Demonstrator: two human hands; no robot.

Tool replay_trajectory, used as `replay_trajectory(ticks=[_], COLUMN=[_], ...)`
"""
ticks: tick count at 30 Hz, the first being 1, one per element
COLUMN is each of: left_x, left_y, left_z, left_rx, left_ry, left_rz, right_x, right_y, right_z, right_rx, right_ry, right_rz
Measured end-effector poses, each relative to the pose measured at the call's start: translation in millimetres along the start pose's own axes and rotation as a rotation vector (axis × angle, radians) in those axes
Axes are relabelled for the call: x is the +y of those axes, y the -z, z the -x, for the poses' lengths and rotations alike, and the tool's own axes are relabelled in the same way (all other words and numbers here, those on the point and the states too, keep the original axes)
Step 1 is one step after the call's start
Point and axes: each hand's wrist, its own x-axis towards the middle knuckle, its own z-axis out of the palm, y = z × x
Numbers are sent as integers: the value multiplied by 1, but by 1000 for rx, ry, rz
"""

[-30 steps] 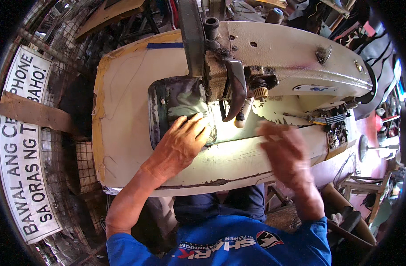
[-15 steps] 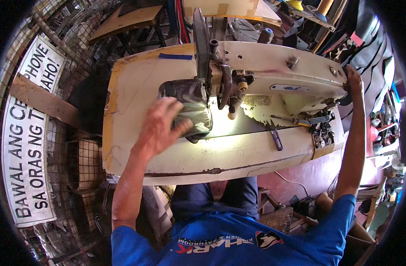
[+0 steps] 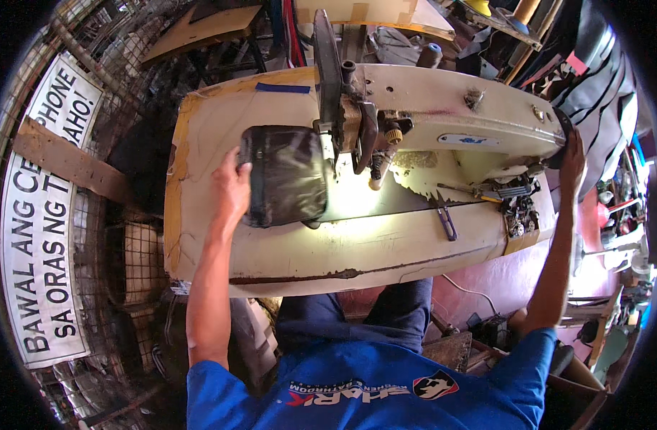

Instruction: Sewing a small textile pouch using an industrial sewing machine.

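Observation:
A flat black rectangular piece, like a pouch or bag panel with a shiny face [image 3: 285, 175], lies on the bed of a white sewing machine [image 3: 443, 104], left of the needle area. My left hand [image 3: 231, 188] grips its left edge, thumb on top; the fingers underneath are partly hidden. At the machine's right end, my right hand [image 3: 573, 161] is closed against the dark handwheel [image 3: 555, 143]. A bright lamp lights the bed beside the presser area. The needle itself is too small to make out.
Purple-handled thread snips [image 3: 446, 221] lie on the front of the bed. Right of them are a yellow-handled screwdriver [image 3: 486, 195] and small metal parts [image 3: 520, 215]. A blue strip [image 3: 282, 88] lies at the back. Wire mesh with a sign [image 3: 45, 215] stands at left.
The black piece has slid left, away from the needle area. My left hand has moved from above it to its left edge and grips it. My right hand has shifted slightly down the handwheel.

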Motion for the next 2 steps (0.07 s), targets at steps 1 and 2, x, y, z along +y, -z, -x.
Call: replay_trajectory(ticks=[1, 2], left_x=[-7, -16], left_y=[12, 18], left_z=[-1, -6], left_rx=[-5, -27], left_ry=[25, 39], left_rz=[19, 58], right_x=[22, 63], right_y=[14, 32], right_z=[-41, -84], right_rx=[-243, -482], right_ry=[177, 258], right_rz=[153, 362])
